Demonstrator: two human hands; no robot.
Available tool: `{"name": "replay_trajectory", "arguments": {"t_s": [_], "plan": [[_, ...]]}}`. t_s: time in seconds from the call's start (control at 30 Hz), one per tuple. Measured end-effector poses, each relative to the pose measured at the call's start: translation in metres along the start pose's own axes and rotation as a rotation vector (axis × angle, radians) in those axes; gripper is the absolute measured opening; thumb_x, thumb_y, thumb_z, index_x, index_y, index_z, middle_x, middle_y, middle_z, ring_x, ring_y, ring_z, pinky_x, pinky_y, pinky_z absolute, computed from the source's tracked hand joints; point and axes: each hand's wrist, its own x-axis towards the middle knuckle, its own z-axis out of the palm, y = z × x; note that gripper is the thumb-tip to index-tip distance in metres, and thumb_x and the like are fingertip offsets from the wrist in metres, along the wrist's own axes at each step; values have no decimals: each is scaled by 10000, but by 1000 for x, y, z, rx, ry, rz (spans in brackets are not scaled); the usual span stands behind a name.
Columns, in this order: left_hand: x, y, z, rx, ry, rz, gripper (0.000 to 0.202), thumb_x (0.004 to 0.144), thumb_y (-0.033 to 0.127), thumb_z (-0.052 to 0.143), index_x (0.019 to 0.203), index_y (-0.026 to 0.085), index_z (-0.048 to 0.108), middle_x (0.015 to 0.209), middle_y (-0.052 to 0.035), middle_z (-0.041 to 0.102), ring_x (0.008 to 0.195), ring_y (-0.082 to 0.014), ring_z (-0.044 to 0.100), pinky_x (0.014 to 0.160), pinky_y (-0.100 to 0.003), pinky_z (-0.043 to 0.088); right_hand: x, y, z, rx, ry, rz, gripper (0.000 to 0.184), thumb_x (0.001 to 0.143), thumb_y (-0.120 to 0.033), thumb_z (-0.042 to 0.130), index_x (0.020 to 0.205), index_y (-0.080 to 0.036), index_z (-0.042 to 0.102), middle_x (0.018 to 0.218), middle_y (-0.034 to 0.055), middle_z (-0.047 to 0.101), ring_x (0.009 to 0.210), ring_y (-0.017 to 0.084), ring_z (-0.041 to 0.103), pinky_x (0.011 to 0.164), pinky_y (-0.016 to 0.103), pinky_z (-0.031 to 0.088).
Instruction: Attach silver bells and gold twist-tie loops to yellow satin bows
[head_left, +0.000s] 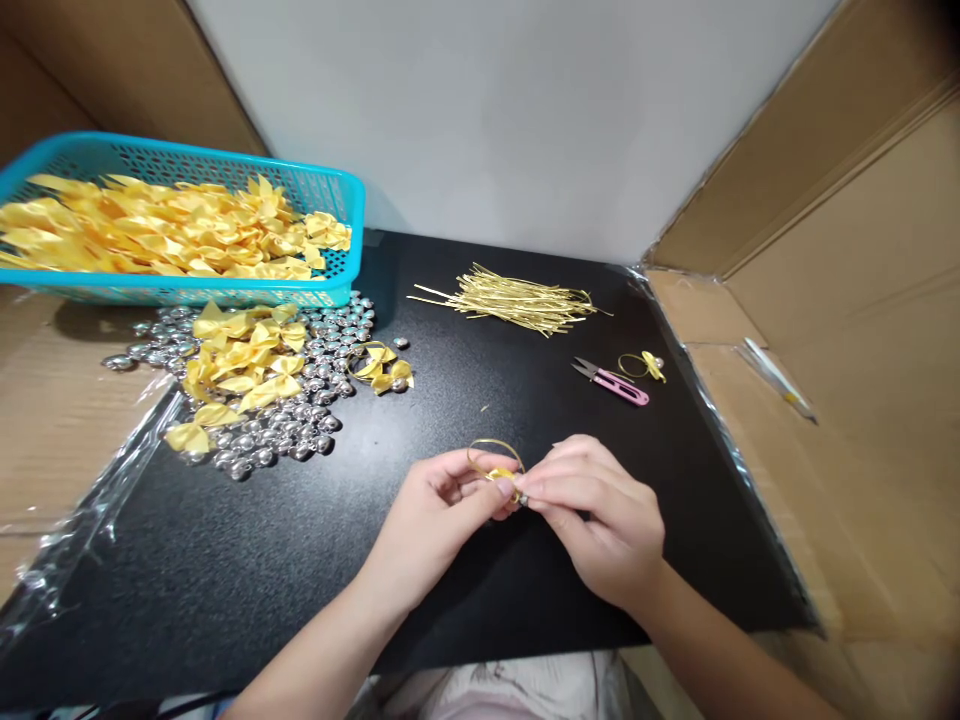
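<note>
My left hand (444, 505) and my right hand (600, 515) meet over the black mat (247, 560), both pinched on a small yellow bow (501, 476) tied to a gold wire loop (491, 446). A tiny silver bell shows at my right fingertips. Pink thread snips (615, 383) lie beyond my right hand, next to a finished bow with a loop (643, 365). A bundle of gold wire ties (517, 298) lies further back. Loose yellow bows (240, 365) rest on a heap of silver bells (300, 410) at the left.
A turquoise basket (330, 215) full of yellow bows stands at the back left. Cardboard walls enclose both sides. A white pen (776, 378) lies on the cardboard at the right. Crumpled clear plastic (90, 510) edges the mat's left side.
</note>
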Motion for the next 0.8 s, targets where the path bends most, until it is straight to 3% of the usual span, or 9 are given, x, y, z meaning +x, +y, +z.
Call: {"name": "replay_trajectory", "arguments": {"t_s": [0.23,0.57,0.8], "plan": [[3,4,5,47,11,-31,70,673,167,756,718,134,713,586,18,661,557,-78,576,602,-191,487,-1,1,0,-51,-17,-19,261,824,-12,651,938,-242,695,795,5,784,704,169,690,696,366,535],[1,5,10,112,195,18,116,568,161,748,680,138,728,570,22,682,525,-79,585,555,-176,484,-4,2,4,-152,14,-72,219,806,-2,672,874,-210,693,776,15,782,722,168,690,720,357,536],[-3,4,11,233,244,46,121,579,153,688,682,156,751,616,3,730,566,-105,631,564,-176,486,-6,-2,6,-115,51,-81,259,801,25,647,921,-197,703,762,38,771,678,170,689,647,335,558]]}}
